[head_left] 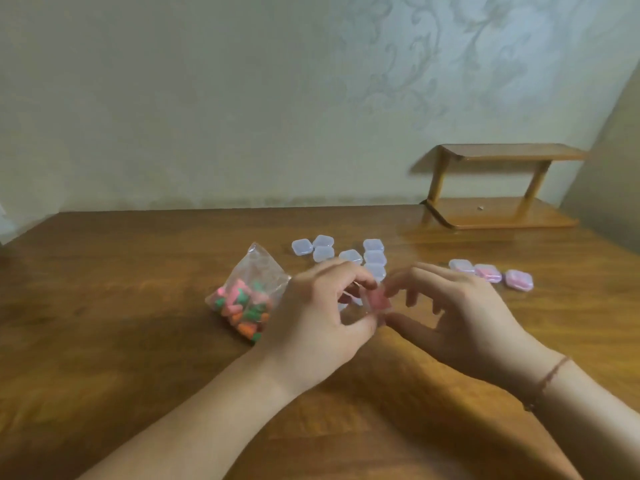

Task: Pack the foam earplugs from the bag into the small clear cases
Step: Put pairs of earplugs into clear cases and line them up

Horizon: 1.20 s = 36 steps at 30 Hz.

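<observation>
1. Both hands meet above the middle of the wooden table (138, 306). The left hand (318, 327) pinches a small clear case (378, 301) between thumb and curled fingers; pink shows through its wall.
2. The right hand (460, 317) closes on the same case from the other side, thumb below and fingertips above. The frame is blurred, so whether this hand grips firmly or only touches cannot be told for certain; it reads as a pinch.
3. The held case sits tilted, its broad face turned roughly toward the camera. It is near-square, so no long axis can be named; whether its lid is open or closed is not legible.
4. The bag (247, 296) lies just left of the left hand, its knotted top pointing up and away. Many pink, green and orange earplugs (242, 306) remain inside, lying at mixed angles.
5. Work done, as judged: three filled cases (490, 273) with pink contents sit in a row to the right, beyond the right hand.
6. Work left, as judged: a cluster of empty cases (346, 252) lies behind the hands, at least seven, plus the one in hand. The task appears under halfway.
7. A small wooden shelf (498, 188) stands at the far right against the wall.
</observation>
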Each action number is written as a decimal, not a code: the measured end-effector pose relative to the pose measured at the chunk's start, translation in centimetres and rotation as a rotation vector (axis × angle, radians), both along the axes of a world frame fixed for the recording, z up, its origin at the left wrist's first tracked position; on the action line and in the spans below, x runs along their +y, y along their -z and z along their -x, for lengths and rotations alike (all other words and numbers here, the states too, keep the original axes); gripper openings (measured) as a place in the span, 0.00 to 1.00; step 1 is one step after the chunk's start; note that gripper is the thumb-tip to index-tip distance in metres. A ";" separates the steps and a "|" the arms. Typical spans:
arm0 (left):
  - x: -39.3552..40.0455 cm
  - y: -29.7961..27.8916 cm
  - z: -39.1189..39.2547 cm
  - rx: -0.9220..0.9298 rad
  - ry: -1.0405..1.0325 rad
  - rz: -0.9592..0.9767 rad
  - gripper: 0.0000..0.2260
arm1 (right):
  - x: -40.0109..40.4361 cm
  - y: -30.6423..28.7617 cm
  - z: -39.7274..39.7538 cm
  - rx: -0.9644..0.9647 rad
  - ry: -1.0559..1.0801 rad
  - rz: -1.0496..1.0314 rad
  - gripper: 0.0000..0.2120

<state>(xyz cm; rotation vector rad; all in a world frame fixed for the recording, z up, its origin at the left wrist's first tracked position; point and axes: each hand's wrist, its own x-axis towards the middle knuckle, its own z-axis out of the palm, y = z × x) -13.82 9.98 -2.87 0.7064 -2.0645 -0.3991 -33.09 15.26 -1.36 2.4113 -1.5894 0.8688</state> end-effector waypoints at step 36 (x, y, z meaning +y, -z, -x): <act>-2.8 3.8 21.5 -0.789 -0.038 -0.160 0.32 | -3.3 3.7 19.9 0.124 0.526 -0.190 0.12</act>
